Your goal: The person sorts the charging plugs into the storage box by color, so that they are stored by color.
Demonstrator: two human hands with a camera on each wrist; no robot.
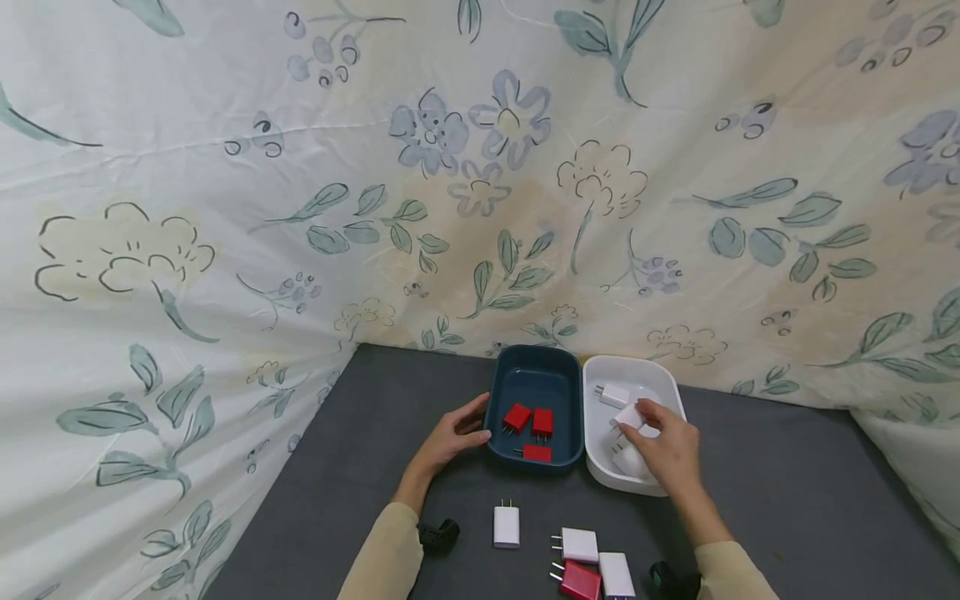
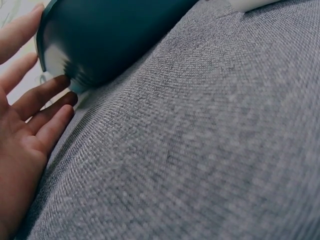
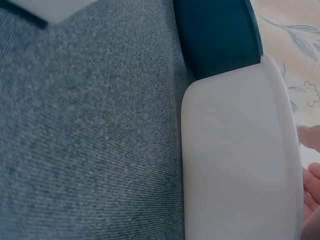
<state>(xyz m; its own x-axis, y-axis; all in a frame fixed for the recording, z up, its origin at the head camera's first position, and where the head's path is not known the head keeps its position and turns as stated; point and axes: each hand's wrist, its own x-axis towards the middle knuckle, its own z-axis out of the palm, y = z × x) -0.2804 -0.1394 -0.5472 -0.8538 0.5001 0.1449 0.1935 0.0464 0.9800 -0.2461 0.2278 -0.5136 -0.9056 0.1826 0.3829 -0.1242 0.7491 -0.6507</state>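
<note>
My left hand (image 1: pixel 452 435) rests at the left side of a dark blue bin (image 1: pixel 573 392), its fingers extended and fingertips at the wall. In the left wrist view, those fingers (image 2: pixel 47 95) are spread against the bin's outside. Several red wall chargers (image 1: pixel 542 422) lie in that bin. Over the white bin (image 1: pixel 606 477), my right hand (image 1: pixel 671 446) pinches a white wall charger (image 1: pixel 627 418) between thumb and fingertips. Other white chargers (image 1: pixel 612 394) lie inside, partly hidden by the hand. The right wrist view shows only some fingers beyond the white bin's wall.
The bins stand side by side at the back of the dark grey table (image 1: pixel 420 379). In front lie a lone white charger (image 1: pixel 506 527), two more white chargers (image 1: pixel 579 545) and a red charger (image 1: pixel 580 580) grouped close together. A flowered cloth (image 1: pixel 480 208) hangs behind.
</note>
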